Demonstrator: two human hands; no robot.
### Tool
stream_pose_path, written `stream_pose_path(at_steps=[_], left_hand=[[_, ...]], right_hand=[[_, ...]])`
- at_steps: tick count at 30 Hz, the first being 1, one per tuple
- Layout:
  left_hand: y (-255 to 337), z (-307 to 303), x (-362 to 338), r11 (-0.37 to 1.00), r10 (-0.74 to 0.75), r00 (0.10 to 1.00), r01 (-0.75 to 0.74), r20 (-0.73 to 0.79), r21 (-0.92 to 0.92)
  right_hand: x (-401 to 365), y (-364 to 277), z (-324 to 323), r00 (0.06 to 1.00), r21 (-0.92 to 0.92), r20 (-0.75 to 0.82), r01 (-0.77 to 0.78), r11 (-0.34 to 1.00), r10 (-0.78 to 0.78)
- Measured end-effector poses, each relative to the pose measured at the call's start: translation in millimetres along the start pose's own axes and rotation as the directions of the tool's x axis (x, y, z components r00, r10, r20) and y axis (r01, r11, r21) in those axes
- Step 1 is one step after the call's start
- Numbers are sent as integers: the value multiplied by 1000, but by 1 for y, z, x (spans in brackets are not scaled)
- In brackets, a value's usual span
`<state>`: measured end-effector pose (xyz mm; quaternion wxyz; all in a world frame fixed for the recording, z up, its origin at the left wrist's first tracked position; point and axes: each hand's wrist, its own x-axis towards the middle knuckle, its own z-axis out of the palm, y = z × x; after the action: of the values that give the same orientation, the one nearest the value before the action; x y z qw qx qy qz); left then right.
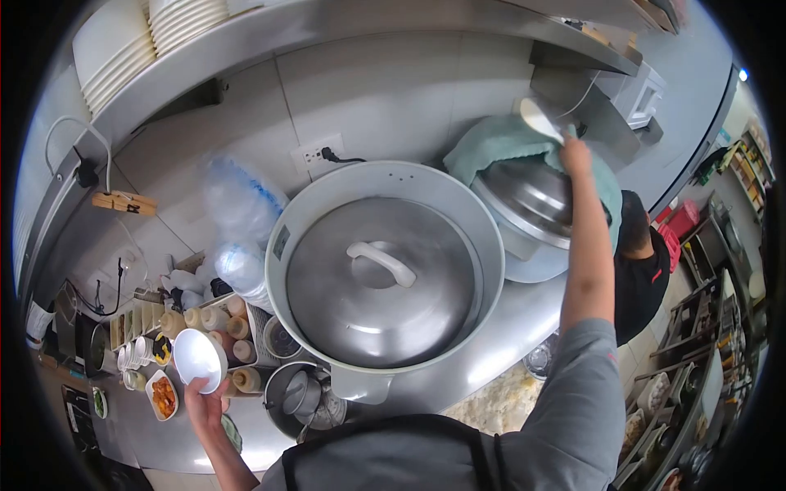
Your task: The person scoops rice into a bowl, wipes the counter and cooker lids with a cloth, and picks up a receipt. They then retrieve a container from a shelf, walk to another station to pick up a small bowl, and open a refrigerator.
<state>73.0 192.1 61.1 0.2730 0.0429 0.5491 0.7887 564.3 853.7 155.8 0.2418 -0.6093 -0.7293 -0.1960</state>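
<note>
My left hand (pixel 206 403) grips a small white bowl (pixel 200 361) by its rim, tilted so its empty inside shows. Reaching far out on the right, my right hand (pixel 575 154) is closed on a white rice paddle (pixel 538 119). Just below that hand is a round cooker (pixel 524 266) with a steel lid (pixel 532 192), and a green cloth (pixel 491 147) lies draped around the lid's far side. Between my arms stands a large pot (pixel 278 286) whose metal lid (pixel 344 295) has a pale handle.
Squeeze bottles (pixel 217 319) crowd the left, near a white dish of orange-red food (pixel 164 397). A steel pot with utensils (pixel 286 409) sits close to me. Stacked white bowls (pixel 110 57) rest on the overhead shelf (pixel 327 24). Another person (pixel 643 278) is at the right.
</note>
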Motion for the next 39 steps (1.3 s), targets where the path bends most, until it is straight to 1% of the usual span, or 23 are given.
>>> stream_pose_path(at_steps=[1, 2, 4, 5, 7, 8, 11, 12, 13, 14, 15, 17, 21, 23, 24, 26, 28, 30, 34, 36, 37, 38, 39], left_hand=[[0, 2, 1, 1000, 7, 1000, -7, 12, -2], [1, 6, 1, 1000, 4, 1000, -4, 8, -1], [2, 23, -5, 1000, 3, 999, -3, 34, -20], [0, 22, -4, 1000, -11, 999, 11, 32, -27], [-3, 20, 0, 999, -24, 998, 26, 53, -34], [-4, 19, 1, 998, -34, 997, 37, 75, -41], [-5, 14, 1, 997, -27, 997, 33, 73, -74], [-5, 12, 0, 995, -16, 996, 24, 82, -95], [-2, 10, -3, 996, -38, 992, 48, 122, -77], [0, 7, -5, 996, -42, 992, 51, 116, -74], [2, 4, -7, 995, -46, 991, 56, 129, -79], [7, 1, -13, 995, -22, 984, 38, 179, -90], [12, -19, -16, 990, -46, 974, 75, 223, -123], [15, -24, -17, 990, -20, 973, 52, 232, -132], [17, -26, -17, 990, -22, 969, 55, 246, -128], [21, -25, -16, 990, -29, 966, 64, 257, -127], [28, -18, -14, 992, -29, 958, 62, 284, -108], [36, -6, -9, 994, -24, 951, 55, 309, -91], [51, 37, 3, 993, -34, 897, 81, 440, -88], [53, 51, 13, 993, -35, 863, 87, 503, -80], [58, 65, 4, 995, -27, 868, 72, 497, -71], [62, 72, 4, 994, -25, 865, 73, 501, -76], [63, 78, 5, 996, -34, 854, 74, 519, -56]], right_hand=[[2, -4, -9, 998, 19, -58, 38, 999, -36], [4, -8, -20, 998, 90, -56, 38, 995, -33], [-1, -25, -45, 984, 152, -110, 158, 976, -143], [-7, -38, -56, 983, 150, -107, 162, 975, -147], [-27, -73, -82, 935, 146, -212, 319, 936, -286], [-41, -95, -98, 934, 183, -184, 340, 922, -308], [-86, -156, -133, 890, 227, -202, 448, 865, -409], [-102, -175, -143, 886, 210, -161, 462, 862, -436], [-116, -191, -145, 860, 200, -170, 509, 837, -482], [-129, -204, -145, 832, 190, -177, 554, 811, -526], [-141, -216, -140, 831, 192, -174, 555, 809, -529], [-159, -236, -127, 749, 252, -292, 660, 708, -595], [-195, -267, -126, 731, 325, -299, 683, 654, -614], [-210, -277, -120, 778, 414, -194, 617, 669, -597], [-219, -281, -118, 786, 409, -193, 609, 680, -587], [-233, -287, -116, 813, 549, -56, 509, 663, -579], [-238, -287, -109, 835, 566, -11, 459, 685, -551], [-242, -287, -103, 845, 660, 15, 393, 640, -534], [-248, -282, -93, 855, 735, 57, 313, 601, -516], [-246, -277, -88, 831, 758, 223, 180, 626, -509], [-239, -267, -76, 835, 755, 220, 182, 631, -505], [-226, -251, -64, 865, 609, 38, 377, 698, -500], [-215, -233, -56, 844, 413, -143, 526, 743, -517]])
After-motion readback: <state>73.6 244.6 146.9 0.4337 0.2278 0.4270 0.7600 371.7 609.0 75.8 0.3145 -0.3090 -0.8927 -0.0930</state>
